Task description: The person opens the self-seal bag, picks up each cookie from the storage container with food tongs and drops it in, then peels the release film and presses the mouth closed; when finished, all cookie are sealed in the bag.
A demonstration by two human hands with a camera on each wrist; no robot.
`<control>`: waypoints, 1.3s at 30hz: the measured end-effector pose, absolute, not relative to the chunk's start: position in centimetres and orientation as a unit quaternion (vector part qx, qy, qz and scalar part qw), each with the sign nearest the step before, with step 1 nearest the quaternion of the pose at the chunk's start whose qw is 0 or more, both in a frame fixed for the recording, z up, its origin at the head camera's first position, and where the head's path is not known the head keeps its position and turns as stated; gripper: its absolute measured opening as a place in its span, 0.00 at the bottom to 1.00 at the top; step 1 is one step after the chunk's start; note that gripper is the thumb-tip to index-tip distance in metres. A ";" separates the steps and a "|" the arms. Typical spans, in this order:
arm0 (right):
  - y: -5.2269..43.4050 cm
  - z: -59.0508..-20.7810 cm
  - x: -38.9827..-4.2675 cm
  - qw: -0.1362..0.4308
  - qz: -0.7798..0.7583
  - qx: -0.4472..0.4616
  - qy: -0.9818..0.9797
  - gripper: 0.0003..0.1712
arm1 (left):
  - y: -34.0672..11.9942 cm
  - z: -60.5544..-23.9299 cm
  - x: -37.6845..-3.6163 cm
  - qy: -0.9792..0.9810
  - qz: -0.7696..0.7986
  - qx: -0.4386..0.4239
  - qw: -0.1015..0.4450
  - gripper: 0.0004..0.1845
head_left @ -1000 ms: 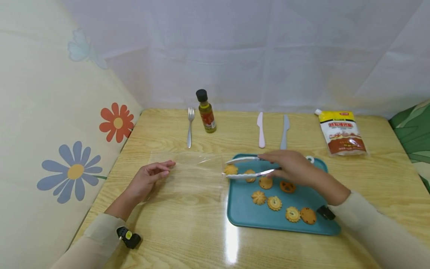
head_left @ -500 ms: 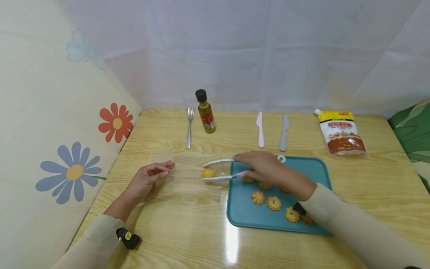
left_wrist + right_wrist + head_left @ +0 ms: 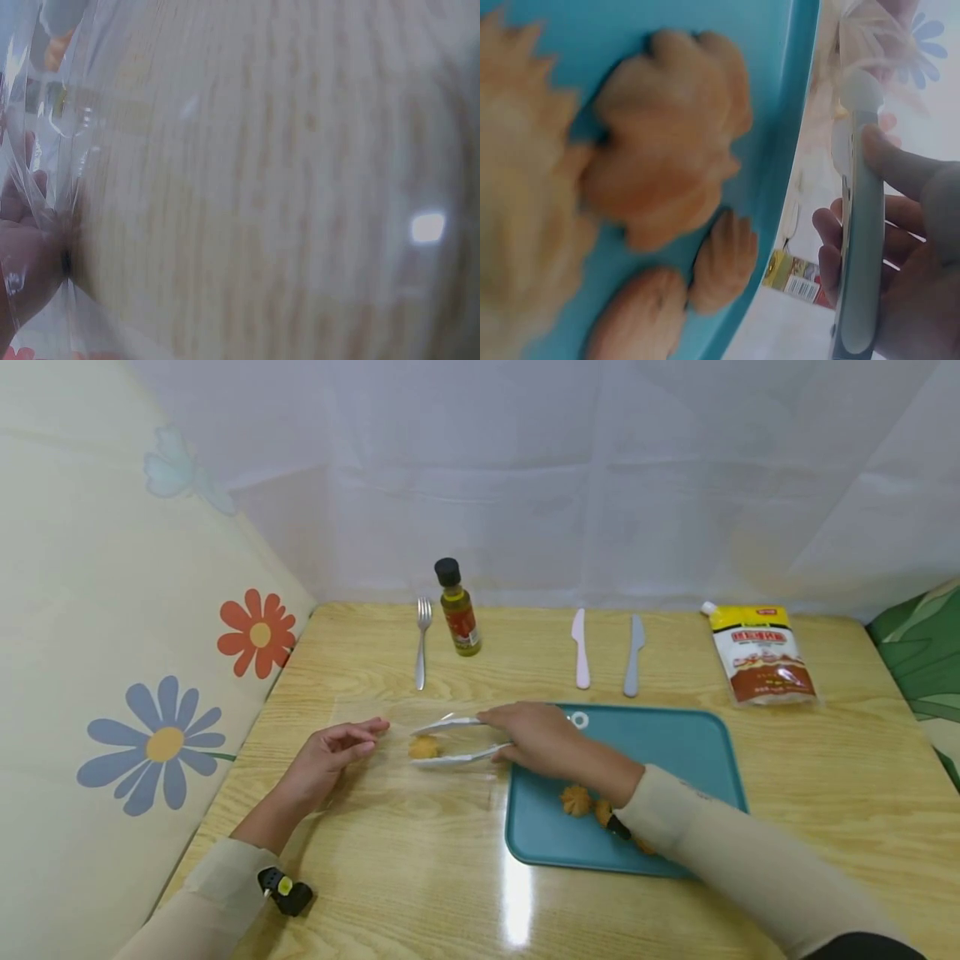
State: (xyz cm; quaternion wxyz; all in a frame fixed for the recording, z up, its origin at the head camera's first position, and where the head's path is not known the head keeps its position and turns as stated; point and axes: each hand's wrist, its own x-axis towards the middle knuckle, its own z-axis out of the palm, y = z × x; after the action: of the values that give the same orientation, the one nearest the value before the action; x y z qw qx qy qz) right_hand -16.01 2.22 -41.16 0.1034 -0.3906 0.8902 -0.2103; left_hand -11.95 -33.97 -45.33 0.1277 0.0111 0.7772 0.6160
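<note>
My right hand (image 3: 536, 739) grips a pair of tongs (image 3: 457, 758) with white tips and a metal handle. A golden cookie (image 3: 423, 747) sits between the tips, within the outline of a clear plastic bag (image 3: 442, 785). Whether the cookie touches the table is unclear. At the bag's left end lies my left hand (image 3: 337, 756), its fingers extended and the thumb apart; in the left wrist view, plastic film (image 3: 82, 135) covers part of the hand. A teal tray (image 3: 660, 735) stands under my right forearm. Several cookies lie on it, such as a flower-shaped cookie (image 3: 576, 800); others are hidden.
Along the back stand or lie a fork (image 3: 422, 643), a black-capped bottle (image 3: 460, 614), a pink knife (image 3: 581, 647), a grey knife (image 3: 634, 653) and a spouted pouch (image 3: 761, 656). The wooden table (image 3: 405, 893) meets a flowered cloth at left.
My right hand has moved left, carrying the cookie in the tongs from the tray's left edge to over or into the plastic bag. The left hand has stayed still.
</note>
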 end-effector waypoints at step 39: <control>0.9 -41.0 -15.4 0.144 -0.208 -0.369 0.895 0.41 | -34.1 -45.5 -12.0 0.769 0.627 0.025 0.120 0.15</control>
State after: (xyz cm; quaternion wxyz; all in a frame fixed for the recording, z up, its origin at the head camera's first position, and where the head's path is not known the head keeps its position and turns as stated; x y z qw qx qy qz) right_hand -15.44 0.89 -41.04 0.1437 -0.3687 0.8945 -0.2080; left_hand -12.02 -34.12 -45.49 0.1201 0.0247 0.7693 0.6270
